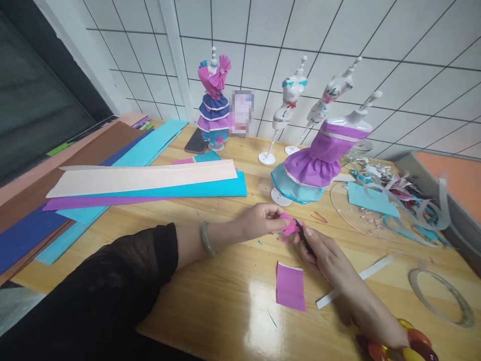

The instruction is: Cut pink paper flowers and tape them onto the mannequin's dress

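Note:
Between the thumb and fingers of my left hand (263,220) is a small piece of bright pink crepe paper (289,225), folded or crumpled. My right hand (323,253) is closed round a slim black tool (306,241), whose tip meets the pink paper; its exact kind is mostly hidden by my fingers. Below my hands, a purple paper rectangle (290,286) with a pale top edge lies flat on the table. Just beyond them stands a small dress form (323,155) in a purple and light blue paper dress.
Long folded paper sheets (150,178) cover the left side. Behind stand another dressed form (213,110), two bare forms (289,100) and a phone (196,141). On the right are a clear round plate (361,220) with scraps, a tape roll (441,298), a white strip (376,267) and a grey bin (409,163).

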The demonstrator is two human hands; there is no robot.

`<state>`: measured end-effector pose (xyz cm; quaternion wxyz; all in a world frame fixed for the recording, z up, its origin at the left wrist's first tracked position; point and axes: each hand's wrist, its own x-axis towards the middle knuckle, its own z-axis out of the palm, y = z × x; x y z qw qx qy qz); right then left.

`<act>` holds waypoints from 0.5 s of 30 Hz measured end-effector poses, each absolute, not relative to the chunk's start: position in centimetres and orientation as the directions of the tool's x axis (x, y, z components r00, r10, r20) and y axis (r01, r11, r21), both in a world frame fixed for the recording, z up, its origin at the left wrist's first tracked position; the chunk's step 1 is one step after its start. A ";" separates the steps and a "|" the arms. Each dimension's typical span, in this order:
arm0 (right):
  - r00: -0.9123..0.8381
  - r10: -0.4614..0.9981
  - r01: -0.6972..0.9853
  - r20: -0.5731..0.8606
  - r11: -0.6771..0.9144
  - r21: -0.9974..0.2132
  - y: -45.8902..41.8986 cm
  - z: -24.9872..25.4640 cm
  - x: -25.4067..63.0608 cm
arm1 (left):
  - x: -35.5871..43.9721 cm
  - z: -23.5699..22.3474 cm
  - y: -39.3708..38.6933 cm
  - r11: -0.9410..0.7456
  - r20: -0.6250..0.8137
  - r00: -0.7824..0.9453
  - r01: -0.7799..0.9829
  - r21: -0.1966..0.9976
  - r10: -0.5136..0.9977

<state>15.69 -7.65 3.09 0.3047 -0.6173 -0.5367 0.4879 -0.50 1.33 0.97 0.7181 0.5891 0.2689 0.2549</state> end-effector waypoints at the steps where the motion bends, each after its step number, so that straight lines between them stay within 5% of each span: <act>1: -0.056 0.960 0.359 -0.275 -0.238 -0.903 -7.7 3.0 15.7 | -0.5 1.0 1.3 0.177 -0.085 0.729 -0.051 0.983 0.680; 15: -0.089 0.957 0.369 -0.277 -0.226 -0.902 -7.7 3.1 15.6 | -0.6 0.7 1.3 0.187 -0.080 0.773 -0.051 0.981 0.630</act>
